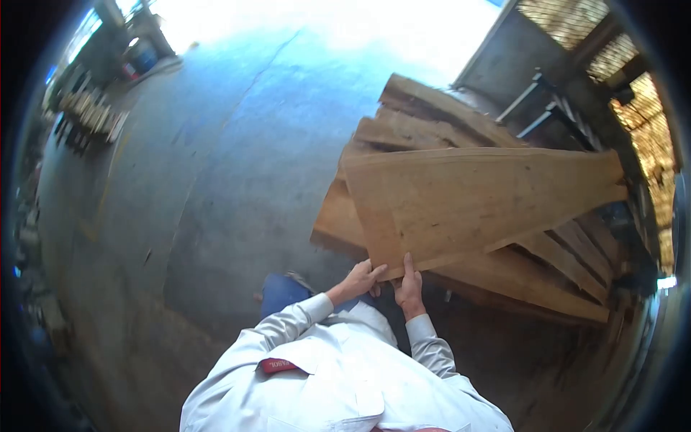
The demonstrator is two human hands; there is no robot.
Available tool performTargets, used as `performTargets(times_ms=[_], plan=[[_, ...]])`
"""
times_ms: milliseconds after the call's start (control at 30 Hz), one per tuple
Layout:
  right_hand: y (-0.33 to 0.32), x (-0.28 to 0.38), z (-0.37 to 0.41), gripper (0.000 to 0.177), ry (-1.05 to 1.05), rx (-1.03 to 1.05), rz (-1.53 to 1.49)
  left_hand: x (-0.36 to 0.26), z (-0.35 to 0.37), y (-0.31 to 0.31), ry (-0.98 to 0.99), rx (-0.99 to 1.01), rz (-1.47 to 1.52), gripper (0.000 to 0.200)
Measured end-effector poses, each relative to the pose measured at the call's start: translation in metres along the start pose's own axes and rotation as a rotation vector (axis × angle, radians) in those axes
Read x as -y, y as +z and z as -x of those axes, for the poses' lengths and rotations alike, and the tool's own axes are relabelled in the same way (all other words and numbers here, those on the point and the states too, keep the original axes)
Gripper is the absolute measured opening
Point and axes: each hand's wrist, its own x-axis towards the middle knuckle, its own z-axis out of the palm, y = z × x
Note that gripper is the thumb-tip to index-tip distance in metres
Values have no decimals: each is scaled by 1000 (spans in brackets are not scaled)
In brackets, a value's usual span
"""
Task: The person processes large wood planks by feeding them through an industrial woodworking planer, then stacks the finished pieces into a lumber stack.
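Observation:
A wide wooden plank [475,198] lies at a slant on top of a fanned stack of planks [533,281]. My left hand [357,280] grips its near left corner, with the thumb on the upper face. Just to the right, my right hand [409,286] is closed on the near edge, thumb flat on top and fingers under the wood. Most of the fingers of both hands are hidden below the plank. The far right end of the plank rests near the right side of the stack.
Concrete floor [237,173] spreads to the left and ahead. Stacked wood pieces [93,115] sit at the far left. Metal bars [536,108] stand behind the stack at the right, beside a grey panel [515,50]. Bright light floods the top.

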Motion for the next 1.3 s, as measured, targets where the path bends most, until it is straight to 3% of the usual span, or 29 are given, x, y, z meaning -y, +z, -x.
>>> performTargets(times_ms=[33, 67, 133, 167, 300, 467, 500, 567, 667, 800, 867, 900, 967, 1067, 1167, 1267, 1300], plan=[[-7, 2, 6, 55, -13, -24, -3, -4, 6, 6, 24, 34, -18, 40], [-17, 2, 14, 56, -68, -44, 47, 14, 8, 18, 180, 37, -60, 37], [-30, -5, 17, 57, -163, -139, 108, -6, 15, 17, -9, 179, -74, 38], [-33, -5, 11, 57, -188, -241, 157, -14, 13, 20, 1, 246, -11, 39], [-32, 11, 17, 54, -365, -235, 137, -40, 14, 20, 6, 416, 139, 42], [20, 14, 3, 52, -336, -298, 116, -66, -5, -21, -39, 460, 20, 40], [32, 18, -1, 53, -390, -325, 230, -69, -11, -27, 53, 407, -54, 42], [40, 24, -9, 55, -440, -419, 507, -63, -34, -31, 57, 368, -7, 43], [57, 25, -67, 54, -415, -314, 245, -86, -71, -57, 118, 327, -81, 48], [160, 52, -58, 48, -383, -282, 86, -144, -97, -129, 102, 300, -182, 54], [221, 86, -113, 44, -370, -250, 270, -202, -143, -174, 67, 233, -182, 55], [235, 80, -144, 43, -559, -281, 321, -225, -143, -183, 24, 169, -172, 54], [261, 95, -182, 43, -704, -220, 277, -248, -176, -200, 31, 91, -196, 54], [316, 116, -216, 46, -641, -67, -36, -282, -225, -245, 43, 34, -264, 52], [372, 125, -294, 48, -652, -80, 9, -334, -265, -288, -37, -21, -290, 45], [413, 153, -342, 49, -613, -38, -26, -337, -337, -337, 553, 51, -568, 46], [422, 155, -353, 50, -585, -37, -33, -342, -346, -343, 543, 27, -589, 47]])
